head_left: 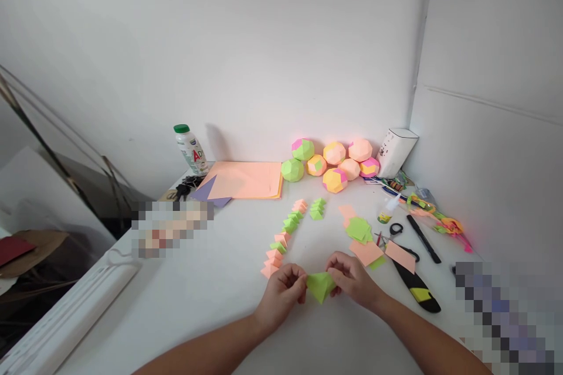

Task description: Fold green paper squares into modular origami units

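A green folded paper piece (320, 287) is pinched between my two hands above the white table, its lower corner pointing down. My left hand (284, 290) grips its left corner between thumb and fingers. On the right corner, my right hand (349, 275) closes in the same way. Just beyond my left hand runs a row of folded pink and green paper units (285, 238). A short stack of green folded units (317, 208) stands to the right of that row. Loose green paper pieces (359, 229) and pink paper pieces (366, 252) lie past my right hand.
Several faceted paper balls (335, 180) sit along the wall. To the right lie a black-and-yellow cutter (420, 293), scissors (396, 228), a glue bottle (389, 209) and a black pen (423, 238). Peach paper sheets (246, 180) and a white bottle (191, 152) stand back left.
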`<move>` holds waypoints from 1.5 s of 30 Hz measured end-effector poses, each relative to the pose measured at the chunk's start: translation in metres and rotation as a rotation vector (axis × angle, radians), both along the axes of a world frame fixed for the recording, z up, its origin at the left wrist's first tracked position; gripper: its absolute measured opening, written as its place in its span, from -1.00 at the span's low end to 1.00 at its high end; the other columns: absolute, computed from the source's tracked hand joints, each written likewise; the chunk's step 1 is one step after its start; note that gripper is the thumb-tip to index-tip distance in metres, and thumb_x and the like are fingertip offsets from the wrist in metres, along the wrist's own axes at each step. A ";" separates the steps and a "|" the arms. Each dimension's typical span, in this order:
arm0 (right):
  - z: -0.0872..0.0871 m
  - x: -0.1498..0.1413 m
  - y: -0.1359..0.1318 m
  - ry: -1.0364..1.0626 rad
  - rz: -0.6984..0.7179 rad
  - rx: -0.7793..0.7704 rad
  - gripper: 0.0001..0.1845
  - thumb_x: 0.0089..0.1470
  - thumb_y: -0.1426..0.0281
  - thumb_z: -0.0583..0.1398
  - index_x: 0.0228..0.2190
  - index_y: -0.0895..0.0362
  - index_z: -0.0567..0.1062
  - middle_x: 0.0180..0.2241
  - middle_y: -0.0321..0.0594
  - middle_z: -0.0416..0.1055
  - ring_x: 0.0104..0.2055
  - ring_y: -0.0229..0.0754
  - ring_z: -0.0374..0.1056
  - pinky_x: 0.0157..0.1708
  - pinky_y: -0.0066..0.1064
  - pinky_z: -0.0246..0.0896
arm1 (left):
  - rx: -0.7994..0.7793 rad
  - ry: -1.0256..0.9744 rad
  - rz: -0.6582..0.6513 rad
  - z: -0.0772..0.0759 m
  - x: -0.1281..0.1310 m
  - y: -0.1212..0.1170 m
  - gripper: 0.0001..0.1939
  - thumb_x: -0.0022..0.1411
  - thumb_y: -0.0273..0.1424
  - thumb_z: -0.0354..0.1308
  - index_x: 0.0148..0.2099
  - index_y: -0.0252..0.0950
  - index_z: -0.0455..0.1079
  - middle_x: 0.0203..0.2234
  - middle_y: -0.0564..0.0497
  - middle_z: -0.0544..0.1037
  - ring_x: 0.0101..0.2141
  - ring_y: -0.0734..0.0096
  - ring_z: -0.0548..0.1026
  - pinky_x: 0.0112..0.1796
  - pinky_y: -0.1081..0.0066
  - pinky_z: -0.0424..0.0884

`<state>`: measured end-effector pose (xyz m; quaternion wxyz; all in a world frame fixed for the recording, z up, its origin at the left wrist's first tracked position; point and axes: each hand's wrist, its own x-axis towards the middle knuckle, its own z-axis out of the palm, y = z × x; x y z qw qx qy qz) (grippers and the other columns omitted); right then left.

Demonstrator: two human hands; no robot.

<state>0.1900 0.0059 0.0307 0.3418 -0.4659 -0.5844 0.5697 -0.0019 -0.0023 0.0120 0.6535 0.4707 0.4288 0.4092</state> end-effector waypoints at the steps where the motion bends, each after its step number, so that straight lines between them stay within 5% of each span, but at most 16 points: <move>1: 0.001 -0.001 -0.001 0.012 0.009 -0.014 -0.79 0.02 0.27 0.17 -0.47 0.17 0.34 -0.65 -0.38 0.33 -0.63 -0.31 0.31 -0.60 -0.49 0.26 | 0.000 -0.004 -0.002 0.000 0.000 0.000 -0.68 0.06 -0.15 0.18 -0.47 -0.27 0.24 -0.76 0.17 0.33 -0.67 0.54 0.24 -0.54 0.49 0.16; 10: -0.001 -0.002 -0.003 0.005 -0.033 0.011 -0.64 0.02 0.12 0.19 -0.47 0.18 0.35 -0.62 -0.32 0.40 -0.62 -0.29 0.35 -0.63 -0.51 0.20 | 0.022 -0.094 0.071 -0.001 -0.001 -0.001 -0.69 0.21 -0.13 0.04 -0.40 -0.27 0.24 -0.64 0.14 0.37 -0.57 0.51 0.33 -0.45 0.47 0.26; 18: -0.003 -0.005 -0.003 0.049 -0.045 0.029 -0.67 -0.01 0.15 0.23 -0.43 0.20 0.48 -0.50 -0.26 0.44 -0.44 -0.24 0.36 -0.42 -0.41 0.30 | -0.036 -0.156 0.044 0.000 0.001 0.001 -0.62 0.05 -0.13 0.22 -0.21 -0.26 0.25 -0.62 0.18 0.40 -0.54 0.46 0.42 -0.40 0.40 0.35; 26: -0.001 -0.006 0.001 0.242 -0.033 -0.158 -0.64 -0.17 0.21 0.35 -0.37 0.20 0.48 -0.47 -0.27 0.42 -0.44 -0.25 0.35 -0.44 -0.39 0.32 | -0.051 -0.207 0.024 -0.003 0.001 -0.001 -0.62 0.05 -0.16 0.24 -0.20 -0.26 0.23 -0.62 0.22 0.32 -0.58 0.56 0.34 -0.52 0.52 0.26; 31: -0.006 -0.008 -0.001 0.292 0.054 -0.192 -0.65 -0.17 0.28 0.36 -0.34 0.21 0.50 -0.49 -0.28 0.43 -0.51 -0.30 0.33 -0.47 -0.41 0.30 | -0.034 -0.319 -0.060 -0.001 0.001 -0.002 -0.72 0.15 -0.24 0.18 -0.25 -0.21 0.14 -0.54 0.15 0.44 -0.51 0.48 0.45 -0.45 0.45 0.34; 37: -0.008 -0.008 -0.002 0.205 0.037 -0.051 -0.74 -0.10 0.29 0.32 -0.35 0.19 0.56 -0.47 -0.27 0.40 -0.50 -0.29 0.33 -0.44 -0.40 0.31 | 0.030 -0.365 -0.146 0.002 0.000 -0.002 -0.76 0.13 -0.32 0.22 -0.26 -0.21 0.19 -0.42 0.07 0.50 -0.38 0.36 0.51 -0.38 0.37 0.38; 45: -0.005 -0.007 -0.004 -0.088 0.037 0.284 -0.84 0.01 0.40 0.23 -0.33 0.15 0.59 -0.48 -0.22 0.41 -0.43 -0.23 0.33 -0.44 -0.43 0.25 | 0.056 -0.235 -0.144 -0.013 -0.003 0.001 -0.76 0.08 -0.32 0.26 -0.18 -0.25 0.39 -0.35 0.02 0.53 -0.32 0.35 0.48 -0.31 0.37 0.36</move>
